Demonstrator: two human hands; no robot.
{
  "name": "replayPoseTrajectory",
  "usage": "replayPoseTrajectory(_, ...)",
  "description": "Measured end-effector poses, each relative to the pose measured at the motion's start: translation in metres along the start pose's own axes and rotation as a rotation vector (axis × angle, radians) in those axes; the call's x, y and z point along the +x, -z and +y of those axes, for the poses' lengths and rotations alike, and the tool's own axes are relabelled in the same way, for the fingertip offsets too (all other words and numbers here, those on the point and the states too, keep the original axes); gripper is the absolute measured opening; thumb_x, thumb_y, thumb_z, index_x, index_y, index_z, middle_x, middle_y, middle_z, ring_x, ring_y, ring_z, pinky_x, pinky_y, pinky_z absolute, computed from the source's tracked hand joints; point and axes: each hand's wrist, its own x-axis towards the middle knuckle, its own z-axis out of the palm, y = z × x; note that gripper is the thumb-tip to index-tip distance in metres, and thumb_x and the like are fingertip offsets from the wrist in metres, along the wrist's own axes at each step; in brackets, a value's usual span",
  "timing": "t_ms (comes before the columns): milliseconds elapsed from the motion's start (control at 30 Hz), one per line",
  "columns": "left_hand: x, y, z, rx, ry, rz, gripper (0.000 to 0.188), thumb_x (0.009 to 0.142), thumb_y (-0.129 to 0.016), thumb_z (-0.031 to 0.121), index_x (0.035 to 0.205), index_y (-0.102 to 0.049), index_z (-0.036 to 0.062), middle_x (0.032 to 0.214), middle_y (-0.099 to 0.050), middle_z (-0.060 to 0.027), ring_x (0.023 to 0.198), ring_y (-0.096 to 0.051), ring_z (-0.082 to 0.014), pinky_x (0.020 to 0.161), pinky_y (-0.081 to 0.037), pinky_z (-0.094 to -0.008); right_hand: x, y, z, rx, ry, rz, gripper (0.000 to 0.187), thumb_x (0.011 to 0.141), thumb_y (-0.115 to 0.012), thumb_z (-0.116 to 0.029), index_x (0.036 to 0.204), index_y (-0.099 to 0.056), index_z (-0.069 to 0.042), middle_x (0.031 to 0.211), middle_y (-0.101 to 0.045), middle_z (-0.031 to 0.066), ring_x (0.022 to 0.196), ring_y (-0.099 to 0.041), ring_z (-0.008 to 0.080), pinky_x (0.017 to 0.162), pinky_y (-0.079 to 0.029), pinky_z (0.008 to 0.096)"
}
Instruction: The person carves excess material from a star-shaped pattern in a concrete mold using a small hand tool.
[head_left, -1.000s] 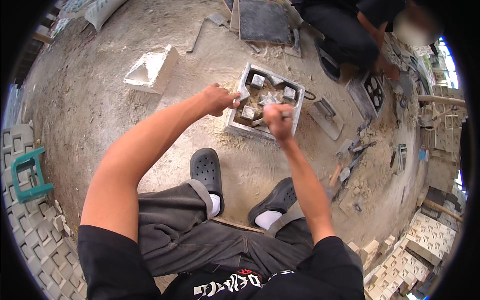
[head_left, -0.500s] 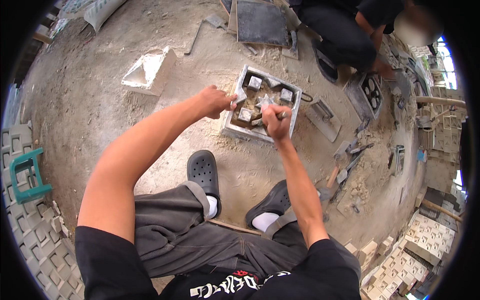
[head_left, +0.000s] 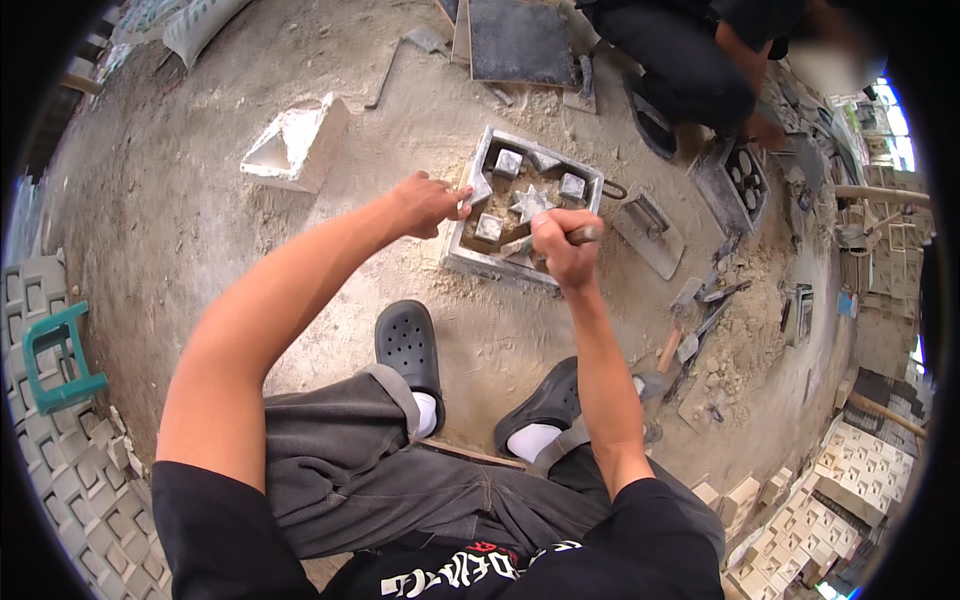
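Observation:
A square grey metal mould lies on the ground in front of me, with several raised cube blocks and a star-shaped piece inside. Sandy material sits between those blocks. At the mould's left rim, my left hand has its fingers bent and closed on the edge. My right hand is over the mould's near right part, wrapped round a small hand tool with a round handle. Its paler flat end points left, low inside the mould near a cube block; my fist hides the middle of it.
A white hollow block lies left of the mould. To the right are a flat trowel, loose tools and a sand heap. Another person crouches at the far right by a second mould. A green stool stands left.
My right hand has shifted slightly right and turned, so more of the tool's handle and flat end shows. My left hand stays at the mould's rim.

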Motion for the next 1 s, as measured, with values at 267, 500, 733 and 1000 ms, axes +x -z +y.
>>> replayPoseTrajectory(267,0.005,-0.003,0.004,-0.060,0.016,-0.038,0.062,0.072,-0.073,0.023,0.130,-0.051,0.0227,0.148,-0.033,-0.0028,0.128,-0.043,-0.0236,0.098,-0.041,-0.0405,-0.003,-0.003,0.035,-0.028,-0.071,0.005,0.034,0.079,-0.058,-0.007,0.051,-0.040,0.000,0.046,-0.032,-0.0035,0.043,-0.030,0.0039,0.039,-0.022,0.0273)
replayPoseTrajectory(500,-0.006,0.003,0.000,-0.019,-0.021,0.023,0.059,0.074,-0.070,0.020,0.130,-0.052,0.0231,0.148,-0.035,-0.0029,0.128,-0.044,-0.0234,0.098,-0.041,-0.0398,0.014,-0.001,-0.007,0.064,-0.048,-0.003,0.035,0.079,-0.057,-0.002,0.048,-0.038,-0.001,0.047,-0.035,-0.0056,0.045,-0.031,0.0033,0.039,-0.023,0.0265)
replayPoseTrajectory(733,0.001,0.005,0.001,-0.019,0.020,0.000,0.059,0.073,-0.069,0.017,0.130,-0.052,0.0236,0.148,-0.035,-0.0021,0.129,-0.044,-0.0229,0.097,-0.042,-0.0388,0.019,-0.003,0.009,-0.053,-0.059,-0.050,0.035,0.078,-0.057,-0.003,0.050,-0.037,-0.001,0.046,-0.033,-0.0050,0.045,-0.031,0.0031,0.039,-0.023,0.0266)
replayPoseTrajectory(1000,0.002,0.010,0.004,0.011,0.001,0.003,0.061,0.073,-0.069,0.018,0.131,-0.051,0.0240,0.148,-0.034,-0.0023,0.129,-0.043,-0.0233,0.099,-0.041,-0.0401,0.003,-0.011,0.034,-0.105,-0.039,0.036,0.034,0.077,-0.057,-0.003,0.049,-0.038,0.000,0.045,-0.033,-0.0044,0.044,-0.030,0.0044,0.040,-0.023,0.0274)
